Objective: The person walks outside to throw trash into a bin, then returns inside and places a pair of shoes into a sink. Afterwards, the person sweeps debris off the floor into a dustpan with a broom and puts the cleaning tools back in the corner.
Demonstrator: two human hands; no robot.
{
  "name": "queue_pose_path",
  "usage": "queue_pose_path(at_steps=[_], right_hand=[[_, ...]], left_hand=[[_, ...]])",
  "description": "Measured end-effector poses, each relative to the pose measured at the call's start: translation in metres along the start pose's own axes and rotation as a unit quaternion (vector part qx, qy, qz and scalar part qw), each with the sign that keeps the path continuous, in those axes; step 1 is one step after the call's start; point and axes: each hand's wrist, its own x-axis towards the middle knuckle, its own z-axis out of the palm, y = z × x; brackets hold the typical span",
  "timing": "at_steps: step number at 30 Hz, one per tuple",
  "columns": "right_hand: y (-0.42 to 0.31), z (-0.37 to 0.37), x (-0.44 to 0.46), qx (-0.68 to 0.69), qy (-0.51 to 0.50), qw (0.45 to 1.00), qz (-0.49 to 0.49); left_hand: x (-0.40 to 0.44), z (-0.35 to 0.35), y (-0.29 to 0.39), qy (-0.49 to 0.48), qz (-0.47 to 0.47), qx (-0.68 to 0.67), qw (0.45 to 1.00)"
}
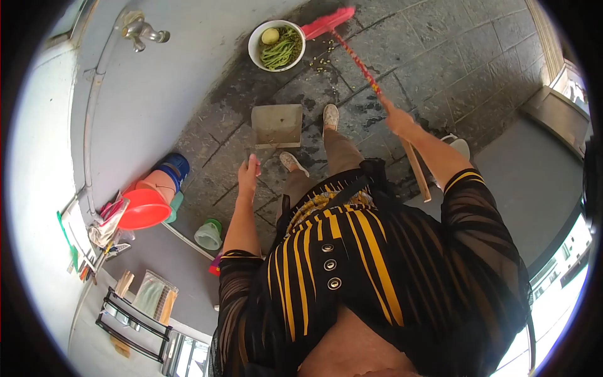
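Note:
My right hand (399, 120) is closed around the long handle of a broom (359, 63). The broom's red head (328, 22) rests on the dark tiled floor, beside a white bowl (252, 48) of green beans and a round pale vegetable. Small green bits (323, 61) are scattered on the tiles just below the broom head. Near the wall side, my left hand (250, 168) is closed on the handle of a metal dustpan (277, 125). The dustpan lies on the floor in front of my feet, its tray holding a few specks.
A tap (144, 31) sticks out of the left wall (182, 69). Red (144, 209) and blue (173, 168) basins stand at the lower left, near a small green-rimmed bin (208, 235). A grey counter (527, 182) is on the right.

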Motion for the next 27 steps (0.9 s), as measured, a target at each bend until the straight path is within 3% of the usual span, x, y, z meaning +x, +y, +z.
queue_pose_path(at_steps=[4,6,9,16,19,21,24,27], right_hand=[[0.021,0.009,-0.049,-0.004,-0.081,0.996,0.033],[0.057,0.01,-0.061,0.01,-0.016,0.999,-0.038],[0.071,-0.006,-0.069,0.021,0.005,0.999,-0.045],[0.046,0.023,-0.028,0.039,0.001,0.999,0.013],[0.047,0.041,-0.069,0.127,-0.023,0.991,-0.042],[0.034,0.013,-0.093,0.37,-0.089,0.924,0.037],[0.041,0.008,-0.096,0.45,-0.072,0.888,0.061],[0.025,-0.003,-0.069,0.395,-0.001,0.917,0.064]], left_hand=[[0.018,0.021,0.01,-0.028,-0.012,0.035,0.999],[0.03,0.029,0.011,-0.044,-0.014,0.05,0.998],[0.044,0.046,0.014,-0.067,-0.018,0.063,0.996],[0.083,0.079,0.005,-0.098,-0.018,0.103,0.99],[0.09,0.087,0.008,-0.122,-0.033,0.171,0.977],[0.092,0.091,0.012,-0.121,-0.027,0.211,0.97],[0.107,0.094,-0.001,-0.126,-0.003,0.272,0.954],[0.129,0.093,-0.007,-0.112,0.034,0.303,0.946]])
